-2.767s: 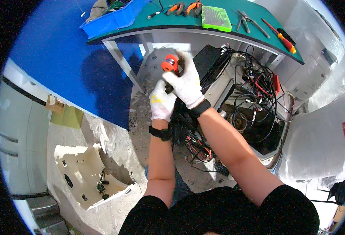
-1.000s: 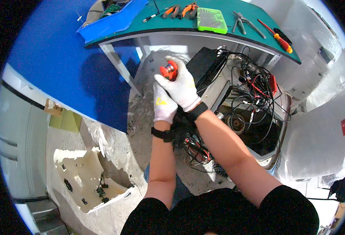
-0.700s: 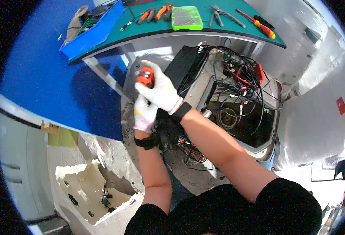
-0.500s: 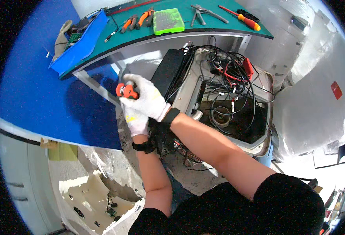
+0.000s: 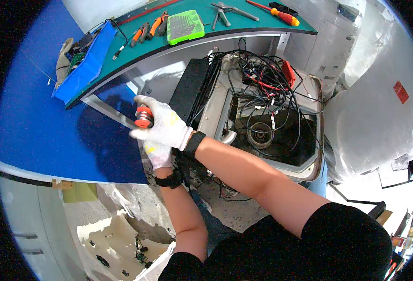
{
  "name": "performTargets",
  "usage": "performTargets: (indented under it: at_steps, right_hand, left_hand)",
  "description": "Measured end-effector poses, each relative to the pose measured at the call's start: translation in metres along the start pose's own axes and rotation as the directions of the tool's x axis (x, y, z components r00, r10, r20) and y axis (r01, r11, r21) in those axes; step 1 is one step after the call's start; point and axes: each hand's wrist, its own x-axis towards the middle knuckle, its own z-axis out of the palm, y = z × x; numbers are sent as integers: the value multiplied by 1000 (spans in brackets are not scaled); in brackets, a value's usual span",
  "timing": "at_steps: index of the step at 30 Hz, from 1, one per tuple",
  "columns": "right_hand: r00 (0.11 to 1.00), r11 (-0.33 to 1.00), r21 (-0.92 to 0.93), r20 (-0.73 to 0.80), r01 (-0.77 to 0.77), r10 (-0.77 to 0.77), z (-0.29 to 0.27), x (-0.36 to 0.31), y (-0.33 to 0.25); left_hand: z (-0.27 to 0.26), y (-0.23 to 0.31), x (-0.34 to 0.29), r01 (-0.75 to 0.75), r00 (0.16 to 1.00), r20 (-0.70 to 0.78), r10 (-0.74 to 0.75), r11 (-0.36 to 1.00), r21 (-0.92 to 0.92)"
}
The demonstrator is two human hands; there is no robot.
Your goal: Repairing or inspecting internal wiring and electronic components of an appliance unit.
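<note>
Just left of the open grey machine housing (image 5: 209, 110), both my white-gloved hands are close together. My right hand (image 5: 166, 125) is wrapped around a small orange-red and dark grey object (image 5: 144, 117). Its exact kind I cannot make out. Below and partly behind it, my left hand (image 5: 157, 155) is up against the right one. The left fingers are hidden, so what they hold does not show. Black bands circle both wrists. A tangle of black cables (image 5: 274, 82) lies over the housing, with a round part (image 5: 261, 136) inside its cavity.
Ahead stands a green-topped bench (image 5: 234, 24) with orange-handled pliers (image 5: 157, 24), a green bit case (image 5: 185, 27), grey pliers (image 5: 223, 14) and a red-yellow screwdriver (image 5: 286, 18). A blue bin (image 5: 87, 70) sits at its left end. A cream shell (image 5: 117, 241) lies lower left.
The orange-red object has turned in my grip, and both hands have shifted slightly left and down in the picture. The whole view has also drifted a little.
</note>
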Motion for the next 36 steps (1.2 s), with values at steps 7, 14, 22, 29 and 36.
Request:
performTargets:
  at_steps: [7,14,22,29,36]
  right_hand:
    - [969,967,64,33,-246,244,-3,-2,8]
    - [993,994,-49,-76,-99,95,7,-1,0]
    - [972,972,-1,-13,-236,236,-4,-1,12]
    - [1000,996,-83,-14,15,-16,0,1,4]
    - [973,985,39,-155,-166,170,7,2,16]
  left_hand:
    - [5,13,-20,-47,998,40,48,154,987]
    - [-26,10,1,27,999,-24,-38,939,-342]
    - [31,4,-21,62,976,-80,200,94,994]
    - [-22,-3,-11,-40,925,-328,191,909,415]
    - [28,17,-31,61,987,4,162,-392,918]
